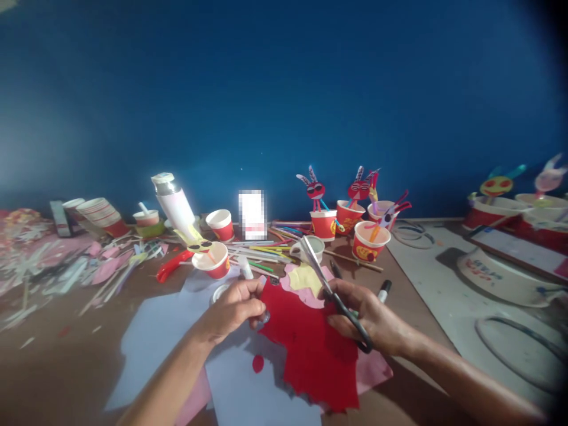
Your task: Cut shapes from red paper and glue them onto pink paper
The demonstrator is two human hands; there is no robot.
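Note:
In my right hand (370, 316) is a pair of scissors (316, 263), its dark handles in my fingers and its blades pointing up and away. Below it lies a red sheet (310, 349) with jagged cut edges. My left hand (239, 305) is closed at that sheet's upper left edge; a small bluish-grey bit shows by the fingertips, too blurred to name. One red disc (258, 364) rests on the white paper (248, 393) below my left hand. Beyond the red sheet are pink and yellow cut pieces (304, 279).
Several red-and-white paper cups (322, 225) carry rabbit-like figures. A white flask (174, 204) stands behind a figure cup (210, 260). Coloured sticks (266, 253) lie across the table's middle. Paper scraps (106, 266) cover the left. A black-capped marker (384, 290) lies by my right hand.

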